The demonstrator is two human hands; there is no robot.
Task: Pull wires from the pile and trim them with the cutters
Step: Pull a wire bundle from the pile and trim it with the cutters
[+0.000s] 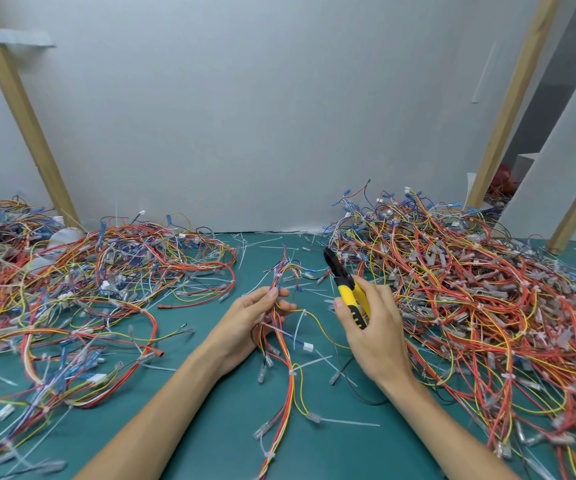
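Both forearms reach in from the bottom edge, bare, and meet around the middle of the green mat [217, 427]. The left hand [252, 320] is palm-up-ish, with fingers and thumb curled round a bundle [279, 277] of orange, yellow and blue wires. The thumb is pinching it near the top. One end of the bundle sticks up past the fingertips. The rest trails down across the mat toward the person, with clear connectors hanging off it.

The right hand [373, 327] is just beside it, back of the hand to the camera. It's wrapped round the yellow handles of the cutters [345, 289], with the thumb lying along the near handle. The black nose points up and left, near the bundle's top end but not touching it. Can't tell if the blades are apart or together.

The mat carries two big heaps. The left pile [106, 282] is flatter and more spread out. The right pile [470, 289] is taller and denser and sits right against the right wrist. White ties [348, 421] are scattered in between. Behind it all is a pale wall [245, 116] with a slanted wooden post [27, 116].
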